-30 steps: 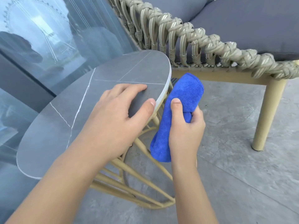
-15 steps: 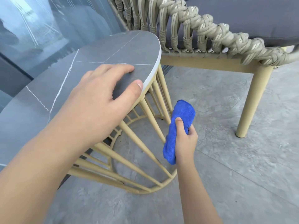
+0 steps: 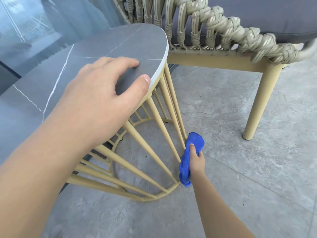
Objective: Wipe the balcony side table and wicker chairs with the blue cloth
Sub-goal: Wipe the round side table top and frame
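Observation:
The round side table (image 3: 123, 43) has a grey stone-look top with white veins and a yellow metal bar frame (image 3: 159, 127). My left hand (image 3: 103, 93) lies flat on the top near its right edge, thumb at the rim. My right hand (image 3: 197, 160) is low near the floor, shut on the folded blue cloth (image 3: 188, 155), which is pressed against the lower part of the frame's right-hand bars. The wicker chair (image 3: 231, 31) stands right behind the table, with braided rope arms, a grey cushion and yellow legs.
A glass balustrade (image 3: 42, 23) runs along the left behind the table. The chair's front leg (image 3: 257, 110) stands on the grey tiled floor (image 3: 240, 169) to the right of my cloth hand. The table's base ring (image 3: 154, 198) rests on the tiles.
My right hand has slid the blue cloth from just under the tabletop's rim down the frame bars to near the floor. My left hand has stayed on the tabletop.

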A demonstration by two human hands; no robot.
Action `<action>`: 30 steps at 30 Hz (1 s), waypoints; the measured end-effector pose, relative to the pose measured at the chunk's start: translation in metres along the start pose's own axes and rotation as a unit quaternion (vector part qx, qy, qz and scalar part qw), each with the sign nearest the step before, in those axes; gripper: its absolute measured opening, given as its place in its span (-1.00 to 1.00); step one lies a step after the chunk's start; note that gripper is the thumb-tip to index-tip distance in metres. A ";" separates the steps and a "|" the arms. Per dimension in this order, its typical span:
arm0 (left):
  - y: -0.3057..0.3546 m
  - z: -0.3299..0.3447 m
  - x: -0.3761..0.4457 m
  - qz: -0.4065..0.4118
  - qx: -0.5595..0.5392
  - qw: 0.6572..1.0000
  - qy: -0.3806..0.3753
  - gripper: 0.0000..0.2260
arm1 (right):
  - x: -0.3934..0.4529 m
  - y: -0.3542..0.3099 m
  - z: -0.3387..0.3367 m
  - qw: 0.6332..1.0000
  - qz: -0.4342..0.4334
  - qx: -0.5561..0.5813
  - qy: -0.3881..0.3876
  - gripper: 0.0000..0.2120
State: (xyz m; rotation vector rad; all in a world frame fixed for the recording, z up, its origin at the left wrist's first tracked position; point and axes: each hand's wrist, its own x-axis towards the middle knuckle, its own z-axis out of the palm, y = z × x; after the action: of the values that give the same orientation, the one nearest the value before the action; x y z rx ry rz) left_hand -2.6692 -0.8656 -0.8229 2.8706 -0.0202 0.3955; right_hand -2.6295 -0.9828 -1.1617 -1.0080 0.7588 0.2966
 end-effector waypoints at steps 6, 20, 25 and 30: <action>0.004 0.000 -0.001 -0.010 -0.010 1.000 0.014 -0.48 | -0.012 0.000 0.014 0.998 -0.058 0.021 0.019 -0.71; 0.002 -0.001 -0.005 0.025 -0.007 0.999 0.030 -0.65 | -0.126 -0.084 0.077 0.960 -0.264 0.086 -0.028 -0.71; -0.004 -0.004 -0.015 0.064 0.010 0.998 0.015 -0.57 | -0.185 -0.122 0.092 0.934 -0.338 0.096 -0.068 -0.70; -0.024 -0.020 -0.034 0.112 0.057 0.992 -0.034 -0.45 | -0.197 -0.125 0.093 0.924 -0.351 0.136 -0.062 -0.77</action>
State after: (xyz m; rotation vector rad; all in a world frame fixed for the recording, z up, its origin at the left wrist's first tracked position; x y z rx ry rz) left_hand -2.7057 -0.8381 -0.8192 3.0036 -0.3441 0.3491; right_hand -2.6607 -0.9474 -0.9150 -0.9212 0.2745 -0.3572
